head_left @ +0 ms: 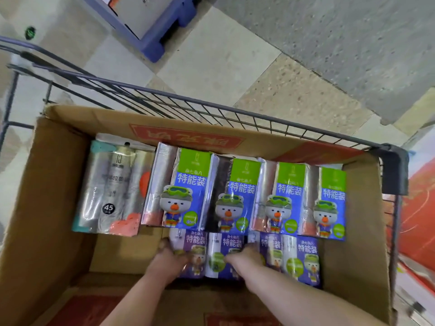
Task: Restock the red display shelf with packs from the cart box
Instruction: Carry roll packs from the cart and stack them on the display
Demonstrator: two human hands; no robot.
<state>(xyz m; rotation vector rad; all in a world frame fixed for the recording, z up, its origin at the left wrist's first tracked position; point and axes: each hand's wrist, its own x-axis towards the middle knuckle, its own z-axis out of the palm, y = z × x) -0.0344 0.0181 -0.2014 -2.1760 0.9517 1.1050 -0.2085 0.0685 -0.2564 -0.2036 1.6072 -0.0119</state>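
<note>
The left hand (pixel 168 257) curled round the left edge of the near packs (pixel 221 255). The right hand (pixel 247 254) was pushed in among them with its fingers hidden (its grip could not be told). These packs lay low in the box (pixel 58 184) on the cart (pixel 259 114), just under the far row (pixel 235 191). If several were lifted at once, the slick wrap might slip, or the far row's edge might snag one loose.

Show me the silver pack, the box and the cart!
silver pack (pixel 110 189): head view, on its middle roll.
box (pixel 54 184): head view, on its bare left wall.
cart (pixel 395 170): head view, on its grey right corner piece.
</note>
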